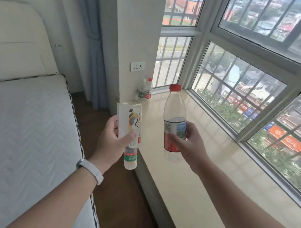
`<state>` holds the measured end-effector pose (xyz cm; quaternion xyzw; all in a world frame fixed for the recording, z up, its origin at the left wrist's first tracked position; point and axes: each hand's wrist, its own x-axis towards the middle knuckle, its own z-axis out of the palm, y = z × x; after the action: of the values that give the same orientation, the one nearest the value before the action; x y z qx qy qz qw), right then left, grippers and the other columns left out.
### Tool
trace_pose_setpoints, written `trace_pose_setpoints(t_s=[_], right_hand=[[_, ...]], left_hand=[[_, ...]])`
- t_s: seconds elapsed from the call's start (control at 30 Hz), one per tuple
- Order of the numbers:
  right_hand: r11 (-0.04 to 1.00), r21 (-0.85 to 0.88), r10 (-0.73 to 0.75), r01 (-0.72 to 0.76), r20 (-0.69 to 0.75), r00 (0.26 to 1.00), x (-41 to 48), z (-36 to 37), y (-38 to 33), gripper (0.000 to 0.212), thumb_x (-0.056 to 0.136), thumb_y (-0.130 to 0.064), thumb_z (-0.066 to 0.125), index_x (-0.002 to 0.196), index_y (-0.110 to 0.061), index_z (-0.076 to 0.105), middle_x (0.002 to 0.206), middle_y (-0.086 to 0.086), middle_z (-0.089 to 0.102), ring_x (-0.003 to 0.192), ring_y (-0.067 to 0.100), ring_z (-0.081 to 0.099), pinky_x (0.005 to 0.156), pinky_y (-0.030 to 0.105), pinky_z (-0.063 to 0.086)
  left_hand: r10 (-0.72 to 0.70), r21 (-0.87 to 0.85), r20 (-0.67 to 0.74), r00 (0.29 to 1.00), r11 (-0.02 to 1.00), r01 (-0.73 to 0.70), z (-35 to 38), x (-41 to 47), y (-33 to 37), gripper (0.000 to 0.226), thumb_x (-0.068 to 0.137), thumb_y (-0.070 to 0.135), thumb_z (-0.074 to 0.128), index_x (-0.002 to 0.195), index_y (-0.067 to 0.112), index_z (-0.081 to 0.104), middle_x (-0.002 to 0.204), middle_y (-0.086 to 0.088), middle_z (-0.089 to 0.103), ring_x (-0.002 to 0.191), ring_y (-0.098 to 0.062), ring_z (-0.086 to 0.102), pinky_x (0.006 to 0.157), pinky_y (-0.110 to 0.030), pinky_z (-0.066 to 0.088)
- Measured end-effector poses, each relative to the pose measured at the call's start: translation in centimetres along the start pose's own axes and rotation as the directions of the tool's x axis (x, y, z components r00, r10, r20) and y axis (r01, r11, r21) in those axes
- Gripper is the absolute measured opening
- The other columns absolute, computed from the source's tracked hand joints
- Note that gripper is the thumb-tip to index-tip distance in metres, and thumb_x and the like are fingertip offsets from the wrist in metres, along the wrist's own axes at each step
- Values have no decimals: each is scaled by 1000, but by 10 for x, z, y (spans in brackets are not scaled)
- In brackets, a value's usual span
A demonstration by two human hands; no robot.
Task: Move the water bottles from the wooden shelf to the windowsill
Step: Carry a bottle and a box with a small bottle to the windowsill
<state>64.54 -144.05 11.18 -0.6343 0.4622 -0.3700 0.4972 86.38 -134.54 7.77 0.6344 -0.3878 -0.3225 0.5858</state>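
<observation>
We get bright, soft daylight from the window point(242, 73) beyond and right of both grips; it shines through the red-capped bottle point(174, 112) held by the right hand point(189, 145) and lays a pale glare on the windowsill point(225, 154) under that grip. Shadows are weak, darkest on the floor point(120, 193) below the left hand point(110, 143) and its white-labelled bottle point(130, 119). The wide lens bows the window frame toward the edges, and the street outside looks hazy.
</observation>
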Motion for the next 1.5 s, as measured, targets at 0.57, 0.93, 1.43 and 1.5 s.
trace_pose_setpoints(t_s=[0.57,0.93,1.43,1.5], right_hand=[[996,81,16,-24,100,995,166,68,22,46,83,-20,79,121,-24,53,105,-5,66,80,-8,65,64,13,52],[971,205,108,-126,95,990,338,75,60,48,84,-18,78,125,-20,53,104,-4,67,81,-5,66,64,14,51],[945,174,268,-277,75,961,440,62,112,48,82,-21,79,123,-26,53,103,-11,66,78,-13,61,68,13,50],[942,159,289,-296,62,955,451,66,121,47,82,-20,79,121,-25,54,103,-11,65,77,-14,60,68,13,49]], left_hand=[[-73,62,-147,987,995,82,-38,140,-31,56,88,22,76,136,30,48,125,14,65,114,-7,64,83,-26,59],[-177,165,-154,972,966,202,-1,294,-37,56,89,19,76,136,33,48,120,23,63,108,4,63,81,-25,58],[-319,204,-14,948,927,315,61,425,-73,53,87,21,78,125,41,48,126,12,63,117,-10,62,95,-43,58],[-327,236,27,944,920,312,67,444,-81,50,87,22,78,119,45,47,124,14,62,116,-11,62,94,-42,58]])
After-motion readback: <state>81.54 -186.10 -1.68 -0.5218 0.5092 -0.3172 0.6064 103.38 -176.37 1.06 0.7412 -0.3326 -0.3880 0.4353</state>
